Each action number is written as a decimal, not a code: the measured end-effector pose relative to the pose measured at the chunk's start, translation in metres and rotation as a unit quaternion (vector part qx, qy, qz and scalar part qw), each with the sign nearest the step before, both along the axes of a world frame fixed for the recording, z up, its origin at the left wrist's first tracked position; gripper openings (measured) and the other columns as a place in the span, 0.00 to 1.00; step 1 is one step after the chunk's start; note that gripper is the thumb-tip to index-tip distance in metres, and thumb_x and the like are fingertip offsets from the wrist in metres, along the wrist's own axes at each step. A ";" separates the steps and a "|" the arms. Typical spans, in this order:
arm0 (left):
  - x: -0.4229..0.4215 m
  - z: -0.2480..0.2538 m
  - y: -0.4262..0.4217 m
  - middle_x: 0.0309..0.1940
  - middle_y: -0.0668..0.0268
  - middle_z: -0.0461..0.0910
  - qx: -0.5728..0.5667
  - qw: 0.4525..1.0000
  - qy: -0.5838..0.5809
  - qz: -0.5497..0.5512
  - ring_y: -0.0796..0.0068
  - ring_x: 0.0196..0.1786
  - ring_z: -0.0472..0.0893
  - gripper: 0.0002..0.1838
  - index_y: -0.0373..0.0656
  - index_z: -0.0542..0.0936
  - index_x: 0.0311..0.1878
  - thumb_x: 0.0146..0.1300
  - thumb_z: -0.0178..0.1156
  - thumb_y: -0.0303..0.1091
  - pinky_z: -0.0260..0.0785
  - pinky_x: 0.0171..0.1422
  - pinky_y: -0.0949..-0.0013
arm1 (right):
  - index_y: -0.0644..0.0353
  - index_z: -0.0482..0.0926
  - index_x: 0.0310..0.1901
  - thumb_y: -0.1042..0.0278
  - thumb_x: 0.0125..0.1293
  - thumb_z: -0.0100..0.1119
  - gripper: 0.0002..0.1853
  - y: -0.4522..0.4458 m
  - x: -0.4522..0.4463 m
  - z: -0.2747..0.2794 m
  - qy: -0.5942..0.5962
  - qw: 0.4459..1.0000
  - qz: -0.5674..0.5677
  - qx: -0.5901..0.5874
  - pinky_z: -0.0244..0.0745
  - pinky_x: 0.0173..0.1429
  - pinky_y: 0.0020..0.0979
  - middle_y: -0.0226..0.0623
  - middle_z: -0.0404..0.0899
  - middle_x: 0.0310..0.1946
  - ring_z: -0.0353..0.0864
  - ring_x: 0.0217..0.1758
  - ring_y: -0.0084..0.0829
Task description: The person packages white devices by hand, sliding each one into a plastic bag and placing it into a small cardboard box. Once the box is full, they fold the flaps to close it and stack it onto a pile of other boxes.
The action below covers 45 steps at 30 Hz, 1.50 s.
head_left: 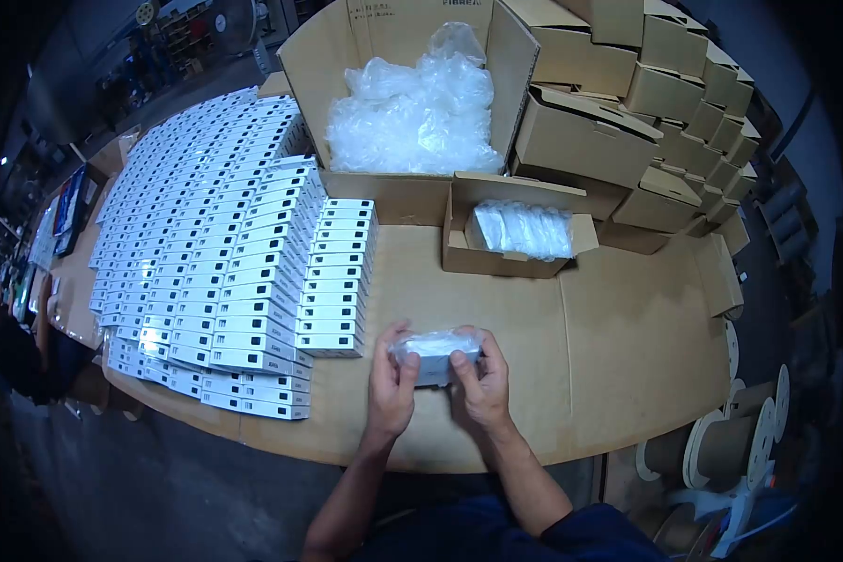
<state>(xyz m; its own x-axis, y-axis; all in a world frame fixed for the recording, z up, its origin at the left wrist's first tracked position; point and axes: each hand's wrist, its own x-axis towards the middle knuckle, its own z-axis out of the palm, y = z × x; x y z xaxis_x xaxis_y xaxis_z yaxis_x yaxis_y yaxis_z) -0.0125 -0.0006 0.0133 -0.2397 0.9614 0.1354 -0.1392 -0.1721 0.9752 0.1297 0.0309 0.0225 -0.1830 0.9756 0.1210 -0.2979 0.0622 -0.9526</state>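
Between my hands, near the table's front edge, is a small white box with clear plastic wrap over its upper part. My left hand grips its left end, thumb on the near face. On the right end my right hand is closed, its thumb also against the near face. Farther forward, an open cardboard carton holds a row of plastic-wrapped boxes. To the left, tall stacks of white boxes with dark square marks cover much of the table.
A large open carton at the back holds a heap of clear plastic bags. Brown cardboard boxes are piled at the back right. Cable spools stand on the floor at right. Another person's arm shows at far left.
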 end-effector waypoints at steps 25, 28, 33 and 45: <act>0.005 -0.013 0.008 0.50 0.58 0.83 -0.094 0.977 -0.186 0.039 0.69 0.50 0.87 0.18 0.35 0.78 0.58 0.84 0.51 0.42 0.86 0.55 0.63 | 0.59 0.84 0.60 0.74 0.70 0.59 0.18 0.019 0.042 0.016 -0.101 0.974 0.089 0.184 0.59 0.81 0.49 0.60 0.60 0.80 0.64 0.81 0.53; 0.010 -0.010 0.008 0.48 0.59 0.83 -0.092 0.974 -0.203 0.031 0.71 0.49 0.86 0.20 0.34 0.80 0.55 0.84 0.52 0.44 0.85 0.54 0.65 | 0.57 0.89 0.55 0.78 0.61 0.70 0.19 0.018 0.038 0.024 -0.213 0.952 0.105 0.192 0.71 0.74 0.42 0.54 0.77 0.68 0.79 0.70 0.50; 0.000 -0.023 0.008 0.44 0.62 0.81 -0.104 0.953 -0.286 0.000 0.70 0.50 0.85 0.17 0.36 0.76 0.54 0.85 0.48 0.43 0.83 0.57 0.61 | 0.60 0.88 0.54 0.77 0.60 0.74 0.18 0.017 0.034 0.029 -0.255 0.954 0.101 0.124 0.75 0.69 0.44 0.46 0.88 0.53 0.86 0.60 0.46; -0.024 0.011 0.003 0.55 0.62 0.77 -0.110 0.969 -0.127 -0.179 0.72 0.61 0.80 0.16 0.35 0.74 0.65 0.78 0.58 0.26 0.81 0.61 0.66 | 0.63 0.87 0.49 0.75 0.57 0.77 0.17 0.028 0.040 0.027 -0.277 0.938 0.037 0.206 0.75 0.70 0.45 0.42 0.89 0.51 0.80 0.67 0.47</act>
<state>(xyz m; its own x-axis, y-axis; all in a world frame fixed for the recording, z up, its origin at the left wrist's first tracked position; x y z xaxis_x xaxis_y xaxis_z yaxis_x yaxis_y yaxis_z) -0.0362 0.0023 0.0247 0.1156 0.9881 -0.1017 -0.3929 0.1395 0.9089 0.1693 0.0593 0.0498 -0.3938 0.8494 0.3513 0.2170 0.4573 -0.8624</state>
